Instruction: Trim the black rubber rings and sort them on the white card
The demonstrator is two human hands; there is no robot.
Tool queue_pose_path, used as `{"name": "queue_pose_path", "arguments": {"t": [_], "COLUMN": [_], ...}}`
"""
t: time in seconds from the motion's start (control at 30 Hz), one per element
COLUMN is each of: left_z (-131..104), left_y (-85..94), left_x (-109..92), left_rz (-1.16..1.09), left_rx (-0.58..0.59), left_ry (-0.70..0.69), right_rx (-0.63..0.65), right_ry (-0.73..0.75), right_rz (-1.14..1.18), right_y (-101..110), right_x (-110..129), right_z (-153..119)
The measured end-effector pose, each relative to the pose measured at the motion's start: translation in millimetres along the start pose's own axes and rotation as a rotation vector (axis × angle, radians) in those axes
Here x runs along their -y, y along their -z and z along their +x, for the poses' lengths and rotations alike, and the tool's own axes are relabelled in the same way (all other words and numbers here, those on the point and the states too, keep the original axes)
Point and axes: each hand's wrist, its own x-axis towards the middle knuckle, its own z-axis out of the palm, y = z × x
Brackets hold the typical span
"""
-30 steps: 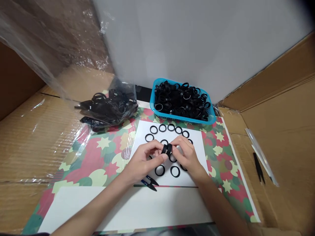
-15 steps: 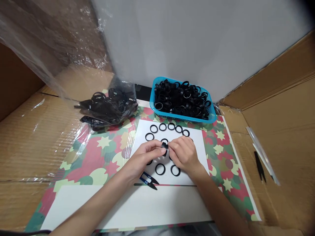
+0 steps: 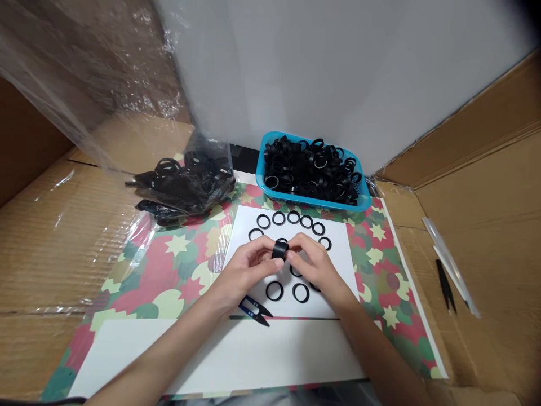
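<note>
A black ring is pinched on its left side by my left hand and on its right side by my right hand, above a white sheet. Several black rings lie flat on that sheet around the hands, among them one below the held ring and another beside it. Blue-handled thread snips rest at the sheet's lower left edge, near my left wrist. The hands partly cover some of the rings.
A blue basket full of black rings stands at the back. Left of it is a clear plastic bag with black parts. Black tweezers and clear strips lie on cardboard at the right. A white strip crosses the front.
The held ring has turned so that its broad outer band shows. My right hand has opened up slightly and its fingers have shifted on the ring, uncovering rings at its right.
</note>
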Motion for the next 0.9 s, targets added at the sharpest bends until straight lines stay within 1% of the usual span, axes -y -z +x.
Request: {"name": "queue_pose_path", "arguments": {"t": [0.1, 0.2, 0.3, 0.37, 0.47, 0.6, 0.77, 0.9], "left_z": [0.5, 1.6, 3.4, 4.5, 5.6, 5.7, 5.5, 5.4], "left_y": [0.6, 2.4, 4.1, 4.7, 5.1, 4.5, 3.6, 3.5], "left_x": [0.1, 1.0, 1.7, 1.6, 0.4, -1.2, -1.4, -2.4], "left_rz": [-0.039, -0.112, -0.187, -0.220, -0.234, -0.260, -0.315, -0.314], "left_rx": [-0.012, -0.038, -0.029, -0.026, -0.014, 0.025, 0.031, 0.022], "left_ry": [0.052, 0.122, 0.163, 0.181, 0.205, 0.225, 0.245, 0.244], "right_rx": [-0.099, -0.183, -0.234, -0.245, -0.251, -0.236, -0.221, -0.211], "right_ry": [0.037, 0.130, 0.224, 0.273, 0.310, 0.307, 0.303, 0.294], "right_rz": [-0.015, -0.149, -0.306, -0.374, -0.411, -0.421, -0.415, -0.392], "right_y": [-2.0, 0.6, 4.1, 5.2, 5.5, 5.9, 6.5, 6.3], "right_x": [-1.9, -1.3, 0.0, 0.2, -0.2, -1.1, -2.9, -3.6], "right_z": [-0.6, -0.6, -1.3, -2.1, -3.3, -3.8, -3.1, -3.0]}}
